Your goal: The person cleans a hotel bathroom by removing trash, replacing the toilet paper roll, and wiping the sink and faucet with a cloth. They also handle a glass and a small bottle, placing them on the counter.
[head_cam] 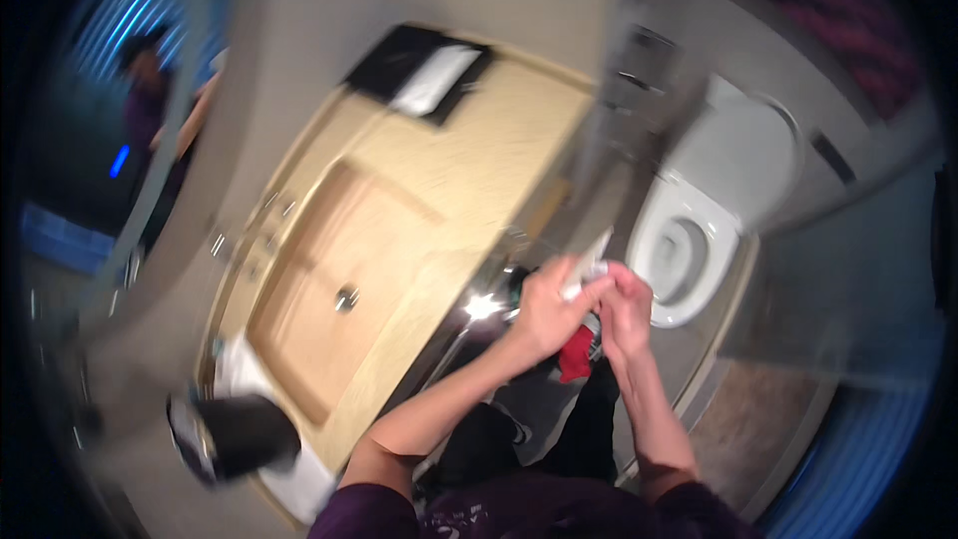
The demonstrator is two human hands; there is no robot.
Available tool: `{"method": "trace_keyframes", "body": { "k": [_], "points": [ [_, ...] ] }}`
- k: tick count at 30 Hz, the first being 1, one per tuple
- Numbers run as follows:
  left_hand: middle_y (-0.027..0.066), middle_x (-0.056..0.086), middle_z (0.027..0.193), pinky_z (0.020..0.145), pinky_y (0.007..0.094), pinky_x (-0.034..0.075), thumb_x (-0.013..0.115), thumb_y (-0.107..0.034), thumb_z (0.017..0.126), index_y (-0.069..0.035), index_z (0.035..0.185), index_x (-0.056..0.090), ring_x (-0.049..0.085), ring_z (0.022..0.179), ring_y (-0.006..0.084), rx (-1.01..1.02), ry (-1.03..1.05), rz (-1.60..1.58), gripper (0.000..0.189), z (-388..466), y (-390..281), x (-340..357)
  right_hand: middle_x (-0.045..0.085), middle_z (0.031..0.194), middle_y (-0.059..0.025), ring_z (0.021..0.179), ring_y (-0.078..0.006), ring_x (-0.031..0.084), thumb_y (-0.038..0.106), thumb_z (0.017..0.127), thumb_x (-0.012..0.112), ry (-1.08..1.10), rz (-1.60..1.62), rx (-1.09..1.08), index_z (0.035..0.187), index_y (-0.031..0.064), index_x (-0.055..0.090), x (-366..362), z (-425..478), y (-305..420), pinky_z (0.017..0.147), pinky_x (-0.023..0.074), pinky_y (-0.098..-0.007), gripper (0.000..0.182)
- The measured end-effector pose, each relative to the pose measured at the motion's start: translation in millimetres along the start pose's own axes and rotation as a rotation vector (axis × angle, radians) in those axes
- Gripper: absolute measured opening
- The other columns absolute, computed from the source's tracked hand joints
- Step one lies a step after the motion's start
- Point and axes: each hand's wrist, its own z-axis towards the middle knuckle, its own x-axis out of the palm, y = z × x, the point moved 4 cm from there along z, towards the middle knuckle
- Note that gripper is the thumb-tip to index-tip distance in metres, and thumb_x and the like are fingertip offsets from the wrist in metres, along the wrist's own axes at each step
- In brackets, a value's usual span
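My left hand (545, 307) holds a thin, flat white item (587, 269), perhaps folded paper or a packet; blur hides what it is. My right hand (629, 307) meets the left one, with its bent fingers pinching the near end of that item. Below the hands, a red item (576, 355) that looks like cloth shows beside some partly hidden things lower down. Beyond my right hand stands a white toilet (645, 258) with its lid raised. To the left of my hands runs a beige vanity counter (516, 127).
A rectangular basin (397, 299) with a round drain is set into the counter. On the counter's far end lies a black tray (385, 64) bearing a white item (438, 78). A black cylindrical container (251, 434) and white cloth (243, 367) occupy its near end. Glass (838, 292) stands at right.
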Motion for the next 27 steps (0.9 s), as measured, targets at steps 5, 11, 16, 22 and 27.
{"method": "trace_keyframes", "body": {
  "k": [5,11,16,22,27],
  "points": [
    [0.0013,0.07,0.089,0.067,0.0223,0.048,0.08,-0.023,0.089,-0.001,0.112,0.073,0.059,0.075,0.0062,-0.398,-0.296,-0.341,0.032,-249,-16,-241,0.069,0.081,-0.0015,0.06,-0.0044,0.054,-0.001,0.088,0.065,0.275,-0.182,0.17,0.105,-0.003,0.072,200,-210,-124,0.054,0.0415,-0.019,0.018],
    [0.0019,0.065,0.079,0.055,0.022,0.044,0.078,-0.014,0.087,-0.002,0.098,0.071,0.059,0.065,0.0082,-0.651,-0.778,-0.752,0.017,-449,-41,-381,0.065,0.11,-0.0051,0.075,-0.0042,0.058,-0.003,0.093,0.065,1.058,-0.461,0.184,0.123,-0.0045,0.066,355,-345,-184,0.066,0.0489,-0.0204,0.03],
    [0.0017,0.063,0.08,0.057,0.0246,0.043,0.073,-0.024,0.091,-0.003,0.099,0.067,0.057,0.066,0.0086,-0.537,-1.164,-0.686,0.023,-558,-55,-400,0.058,0.121,-0.0166,0.087,-0.0237,0.065,-0.004,0.083,0.072,1.339,-0.661,-0.505,0.129,-0.0019,0.06,453,-406,-172,0.077,0.0535,-0.033,0.048],
    [0.0014,0.064,0.085,0.059,0.0261,0.045,0.07,-0.03,0.088,-0.006,0.1,0.066,0.057,0.068,0.0098,-0.522,-1.409,-0.913,0.027,-625,-24,-366,0.062,0.111,-0.0182,0.101,-0.0383,0.06,0.002,0.072,0.075,1.667,-0.613,-1.249,0.12,-0.0004,0.058,584,-473,-191,0.09,0.0477,-0.049,0.05],
    [0.004,0.062,0.085,0.054,0.0272,0.041,0.067,-0.018,0.091,-0.005,0.095,0.064,0.056,0.069,0.0121,-0.425,-1.589,-1.029,0.014,-631,-67,-355,0.07,0.072,-0.0107,0.074,-0.0347,0.07,0.015,0.065,0.079,1.973,-1.09,-1.386,0.096,0.0071,0.057,633,-460,-297,0.068,0.0534,-0.0472,0.038]
  ]
}}
